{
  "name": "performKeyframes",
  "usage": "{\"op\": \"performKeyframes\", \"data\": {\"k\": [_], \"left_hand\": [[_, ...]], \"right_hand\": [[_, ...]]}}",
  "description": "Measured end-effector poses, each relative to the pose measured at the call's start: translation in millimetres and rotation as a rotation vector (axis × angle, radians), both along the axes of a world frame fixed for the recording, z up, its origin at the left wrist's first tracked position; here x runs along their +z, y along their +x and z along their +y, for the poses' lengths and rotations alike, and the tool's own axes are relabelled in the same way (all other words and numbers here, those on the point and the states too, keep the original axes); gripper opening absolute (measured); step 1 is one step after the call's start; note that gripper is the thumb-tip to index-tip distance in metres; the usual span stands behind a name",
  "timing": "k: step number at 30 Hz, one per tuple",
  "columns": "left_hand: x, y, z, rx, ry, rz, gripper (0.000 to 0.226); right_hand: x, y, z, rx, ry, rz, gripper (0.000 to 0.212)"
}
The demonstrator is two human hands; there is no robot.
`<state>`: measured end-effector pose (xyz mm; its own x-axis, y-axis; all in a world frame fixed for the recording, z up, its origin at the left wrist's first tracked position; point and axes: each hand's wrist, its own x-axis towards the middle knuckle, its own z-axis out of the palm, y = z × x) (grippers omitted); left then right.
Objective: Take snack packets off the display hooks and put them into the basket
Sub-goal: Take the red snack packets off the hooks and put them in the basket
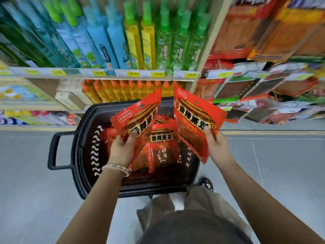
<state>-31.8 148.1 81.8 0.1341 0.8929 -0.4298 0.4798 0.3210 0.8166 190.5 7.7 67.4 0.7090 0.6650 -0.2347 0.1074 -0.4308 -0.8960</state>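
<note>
Off to the left, a shelf (105,73) carries tall blue, yellow and green bottles (112,37), with yellow price tags along its edge. A row of orange-capped bottles (123,90) stands on the level below. On the grey floor (26,173) in front sits a black basket (79,155). Its side handle (52,150) sticks out to the left, and wavy slots are cut in its wall.

The person's left hand (123,147), a bracelet (117,169) on the wrist, hovers over the basket and pinches the lower end of a snack packet (139,115), thumb on the front, fingers curled behind. The packet is bright red, flat and glossy. It has a gold roof pattern and bold Chinese characters on a dark band, and it tilts up to the right.

Beneath it, inside the basket, more red packets (161,147) of the same kind lie heaped. One has its label facing up above a shiny clear panel.

The right hand (217,145) grips a second matching packet (195,120) the same way, thumb across the front, above the basket's right rim. The top corners of the two held packets come close together but stay apart.

Further right, hanging packets (263,88) crowd the display, too blurred to read.
</note>
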Motion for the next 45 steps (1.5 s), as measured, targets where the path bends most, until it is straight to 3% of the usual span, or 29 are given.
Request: {"op": "performKeyframes", "data": {"k": [8,15,19,22,25,31,35,40,45], "left_hand": [[33,110,-53,-0.184,0.175,-0.104,0.028],[55,236,-121,-0.221,0.322,-0.182,0.03],[80,306,-146,-0.279,0.4,-0.295,0.011],[107,353,-150,-0.298,0.38,-0.378,0.016],[145,395,-148,-0.281,0.456,-0.381,0.017],[228,454,-134,-0.279,0.62,-0.443,0.033],[273,478,-118,-0.278,0.778,-0.534,0.023],[303,501,-96,-0.317,0.779,-0.686,0.018],[320,523,-72,-0.251,0.758,-0.791,0.015]], "right_hand": [[18,69,-114,-0.271,0.151,-0.033,0.021],[43,164,-196,-0.356,0.24,-0.039,0.016],[75,230,-227,-0.352,0.279,-0.163,0.016],[104,283,-240,-0.347,0.286,-0.299,0.021],[139,334,-243,-0.363,0.323,-0.414,0.025],[223,407,-220,-0.356,0.5,-0.571,0.012],[274,441,-189,-0.346,0.621,-0.574,0.014],[329,481,-141,-0.336,0.737,-0.641,0.016],[375,514,-90,-0.32,0.87,-0.551,0.02]]}}
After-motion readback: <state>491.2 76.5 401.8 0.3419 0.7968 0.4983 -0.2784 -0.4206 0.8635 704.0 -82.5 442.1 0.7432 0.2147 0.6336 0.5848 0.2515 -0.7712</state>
